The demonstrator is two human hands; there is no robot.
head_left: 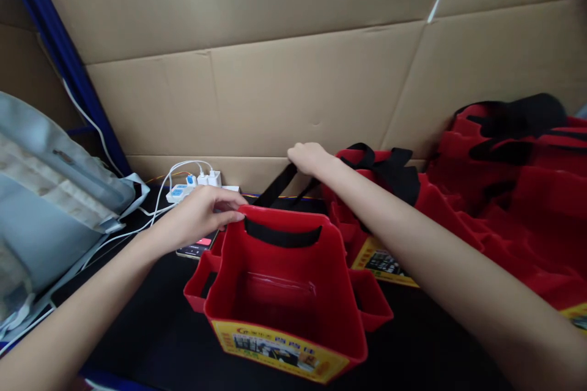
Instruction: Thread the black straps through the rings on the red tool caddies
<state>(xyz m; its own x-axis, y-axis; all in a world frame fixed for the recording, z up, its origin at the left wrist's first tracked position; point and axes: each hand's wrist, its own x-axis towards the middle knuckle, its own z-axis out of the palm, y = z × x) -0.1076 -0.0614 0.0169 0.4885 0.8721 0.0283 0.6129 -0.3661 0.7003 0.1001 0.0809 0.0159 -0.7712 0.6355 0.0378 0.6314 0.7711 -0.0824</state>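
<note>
A red plastic bin (275, 299) with small side pockets and a yellow printed label stands on the black table in front of me. A black strap (282, 234) runs through slots in its back wall. My left hand (208, 214) grips the top left corner of that wall, thumb on the inner side and fingers behind. Behind the bin my right hand (309, 157) is raised, its fingers closed round the black strap, which stretches down from it to the bin's back. The bin's inside holds nothing that I can see.
More red bins (518, 195) with black straps are piled at the right. A power strip (178, 192) with white chargers and a phone (197, 247) lie at the back left, beside a grey bag (59, 195). Cardboard (298, 91) walls off the back.
</note>
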